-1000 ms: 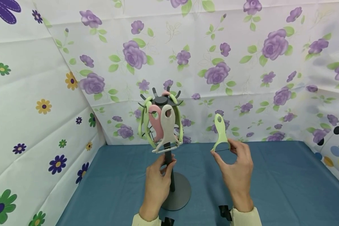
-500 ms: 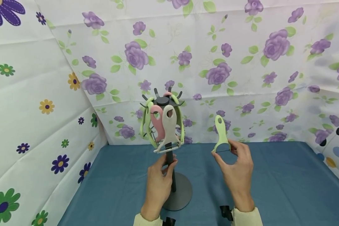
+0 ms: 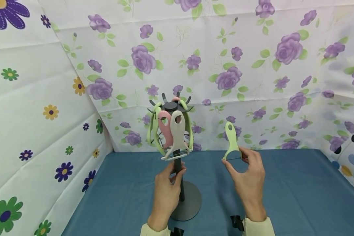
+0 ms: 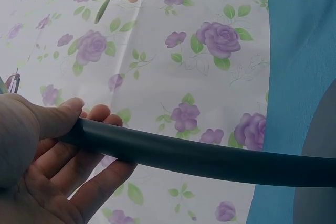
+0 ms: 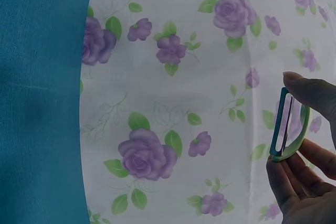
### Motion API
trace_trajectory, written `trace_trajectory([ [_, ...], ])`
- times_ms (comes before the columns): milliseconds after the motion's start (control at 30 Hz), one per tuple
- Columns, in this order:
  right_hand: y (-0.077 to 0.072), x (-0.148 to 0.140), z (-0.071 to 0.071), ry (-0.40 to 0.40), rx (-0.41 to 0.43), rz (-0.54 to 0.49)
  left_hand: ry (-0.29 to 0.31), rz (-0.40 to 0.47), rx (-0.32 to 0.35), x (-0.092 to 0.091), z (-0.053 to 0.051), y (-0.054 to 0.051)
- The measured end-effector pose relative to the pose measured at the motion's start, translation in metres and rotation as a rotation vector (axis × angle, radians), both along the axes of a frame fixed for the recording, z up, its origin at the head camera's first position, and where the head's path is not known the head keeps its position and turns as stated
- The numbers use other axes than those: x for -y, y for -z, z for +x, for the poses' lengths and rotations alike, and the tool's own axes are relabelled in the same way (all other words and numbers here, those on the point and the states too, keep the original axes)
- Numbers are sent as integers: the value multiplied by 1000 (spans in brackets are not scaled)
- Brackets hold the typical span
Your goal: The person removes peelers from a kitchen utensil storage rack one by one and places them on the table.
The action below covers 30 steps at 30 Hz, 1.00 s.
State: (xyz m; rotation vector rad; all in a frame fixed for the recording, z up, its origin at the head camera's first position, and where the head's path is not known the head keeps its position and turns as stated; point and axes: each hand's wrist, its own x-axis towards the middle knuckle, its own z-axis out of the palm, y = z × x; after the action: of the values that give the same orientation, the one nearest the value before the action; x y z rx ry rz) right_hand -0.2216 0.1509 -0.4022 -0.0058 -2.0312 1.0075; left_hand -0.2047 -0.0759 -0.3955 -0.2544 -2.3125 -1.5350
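Observation:
My left hand grips the dark post of a round-based stand, thumb on one side and fingers on the other. From the stand's black hooked top hang several peelers: a pink peeler and a white peeler in front, green ones around the sides. To the right, my right hand pinches a light green peeler by its two blade-end arms, handle pointing up. In the right wrist view the peeler's blade shows between thumb and fingers. The held peeler is apart from the stand.
The stand's grey disc base rests on a blue cloth-covered table. White sheeting with purple flowers rises behind the table, and another flowered sheet lines the left side.
Both hands keep their holds and stay almost still. The whole head view has shifted slightly right and down.

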Motion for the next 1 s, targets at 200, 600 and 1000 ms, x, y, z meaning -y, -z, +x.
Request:
trace_trajectory([
  [200,1,-1,0,0,8,-3,-2,-2,2,0,0,0],
  [600,5,-3,-3,10,18,-4,3,4,-3,0,0,-1],
  [1000,9,-5,-5,7,44,0,5,9,1,0,0,0],
])
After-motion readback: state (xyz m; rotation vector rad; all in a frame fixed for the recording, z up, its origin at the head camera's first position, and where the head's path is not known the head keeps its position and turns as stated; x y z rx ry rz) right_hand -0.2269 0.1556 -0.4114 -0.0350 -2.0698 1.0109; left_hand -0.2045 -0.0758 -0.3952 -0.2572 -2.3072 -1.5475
